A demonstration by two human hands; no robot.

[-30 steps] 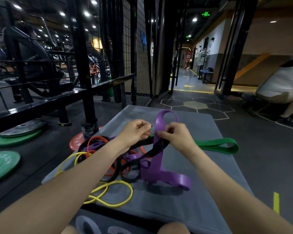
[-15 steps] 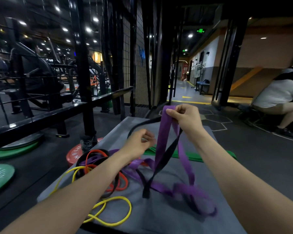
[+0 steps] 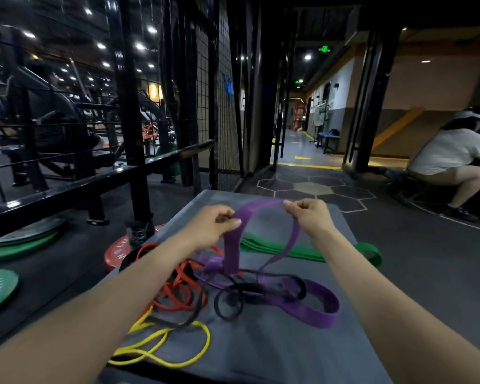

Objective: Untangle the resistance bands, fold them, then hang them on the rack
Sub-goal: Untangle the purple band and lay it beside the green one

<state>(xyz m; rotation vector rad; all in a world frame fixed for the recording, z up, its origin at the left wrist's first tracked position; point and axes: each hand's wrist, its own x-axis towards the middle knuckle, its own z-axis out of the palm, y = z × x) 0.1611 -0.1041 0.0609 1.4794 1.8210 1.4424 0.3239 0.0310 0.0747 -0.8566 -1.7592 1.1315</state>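
Head view: we've lowered the purple band (image 3: 234,246), now pinched by left hand (image 3: 215,225) and right hand (image 3: 312,214). Black band (image 3: 230,300) has dropped free, so folding seems next.

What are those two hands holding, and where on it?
Both hands pinch the purple band at its raised top loop: left hand on one side, right hand on the other.

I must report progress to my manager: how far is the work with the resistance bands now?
Early stage. Only the green band lies apart, flat on the mat. The left hand and right hand pinch the purple band, its lower end among the black band. The red band and yellow band remain piled. Nothing hangs.
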